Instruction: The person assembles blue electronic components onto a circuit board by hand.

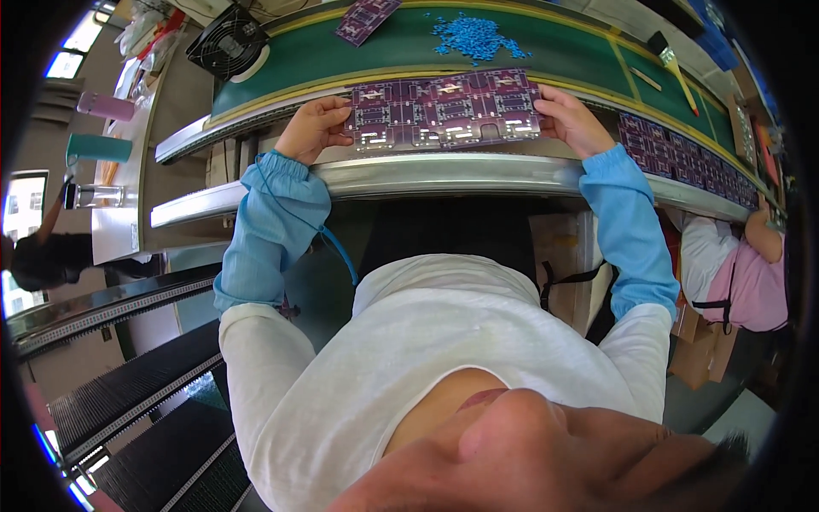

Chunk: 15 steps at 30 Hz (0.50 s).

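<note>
Between my two hands stretches a long purple circuit board panel (pixel 444 111), above the metal rails at the front of the green bench. My left hand (pixel 317 128) pinches its left end with thumb and fingers. At the opposite end, my right hand (pixel 572 121) grips the edge the same way. Blue sleeve covers reach over both my forearms. Beyond the panel lies a pile of small blue parts (pixel 476 38). Another purple circuit board (pixel 367 19) rests on the green surface to the left of that pile.
A row of purple boards (pixel 682 158) lies along the rails at right. A brush (pixel 676 72) is at the far right, a black fan (pixel 229 43) at the far left. Bottles stand on the left side table. Another person (pixel 734 269) works at right.
</note>
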### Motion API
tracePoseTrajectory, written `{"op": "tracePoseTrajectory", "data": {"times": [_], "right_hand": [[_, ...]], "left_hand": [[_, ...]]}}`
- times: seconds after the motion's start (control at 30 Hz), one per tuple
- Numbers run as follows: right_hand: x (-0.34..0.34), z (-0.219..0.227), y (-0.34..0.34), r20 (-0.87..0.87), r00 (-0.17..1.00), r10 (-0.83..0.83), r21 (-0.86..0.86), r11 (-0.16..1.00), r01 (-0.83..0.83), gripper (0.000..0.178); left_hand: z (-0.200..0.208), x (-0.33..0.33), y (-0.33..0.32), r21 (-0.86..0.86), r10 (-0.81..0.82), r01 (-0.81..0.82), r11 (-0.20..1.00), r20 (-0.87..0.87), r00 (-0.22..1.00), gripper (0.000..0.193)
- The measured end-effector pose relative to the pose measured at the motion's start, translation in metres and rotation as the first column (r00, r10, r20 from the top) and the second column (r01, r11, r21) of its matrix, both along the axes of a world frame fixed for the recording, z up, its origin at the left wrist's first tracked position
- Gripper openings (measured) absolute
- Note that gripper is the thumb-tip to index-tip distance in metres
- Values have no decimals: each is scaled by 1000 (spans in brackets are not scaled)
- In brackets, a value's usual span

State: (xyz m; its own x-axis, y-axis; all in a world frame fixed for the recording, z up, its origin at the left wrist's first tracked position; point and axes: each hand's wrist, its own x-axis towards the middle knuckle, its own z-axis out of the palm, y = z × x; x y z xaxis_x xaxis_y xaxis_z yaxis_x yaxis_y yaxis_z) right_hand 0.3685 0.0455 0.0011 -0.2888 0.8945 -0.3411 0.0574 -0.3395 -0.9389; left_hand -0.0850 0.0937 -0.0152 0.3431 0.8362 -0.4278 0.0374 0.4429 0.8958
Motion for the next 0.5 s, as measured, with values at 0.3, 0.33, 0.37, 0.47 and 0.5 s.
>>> {"op": "tracePoseTrajectory", "data": {"times": [0.3, 0.33, 0.37, 0.47, 0.5], "right_hand": [[-6, -1, -1, -2, 1000, 21, 51, 998, -21, 58], [-1, 4, 5, -7, 1000, -8, 210, 978, 10, 56], [3, 11, 8, -16, 999, -36, 362, 932, 39, 53], [23, 58, 25, -131, 986, -103, 481, 863, 154, 38], [44, 67, 31, -115, 984, -136, 502, 847, 176, 41]], "left_hand": [[-6, -5, 0, 43, 15, -16, 999, 24, 1000, 22], [-6, -6, 0, 43, 11, -13, 999, 27, 1000, 22], [-8, -9, 0, 75, 19, -22, 997, 39, 999, 22], [-4, -12, -8, 121, 60, -70, 990, 85, 995, 21], [-3, -10, -3, 140, 47, -64, 988, 122, 991, 21]]}}
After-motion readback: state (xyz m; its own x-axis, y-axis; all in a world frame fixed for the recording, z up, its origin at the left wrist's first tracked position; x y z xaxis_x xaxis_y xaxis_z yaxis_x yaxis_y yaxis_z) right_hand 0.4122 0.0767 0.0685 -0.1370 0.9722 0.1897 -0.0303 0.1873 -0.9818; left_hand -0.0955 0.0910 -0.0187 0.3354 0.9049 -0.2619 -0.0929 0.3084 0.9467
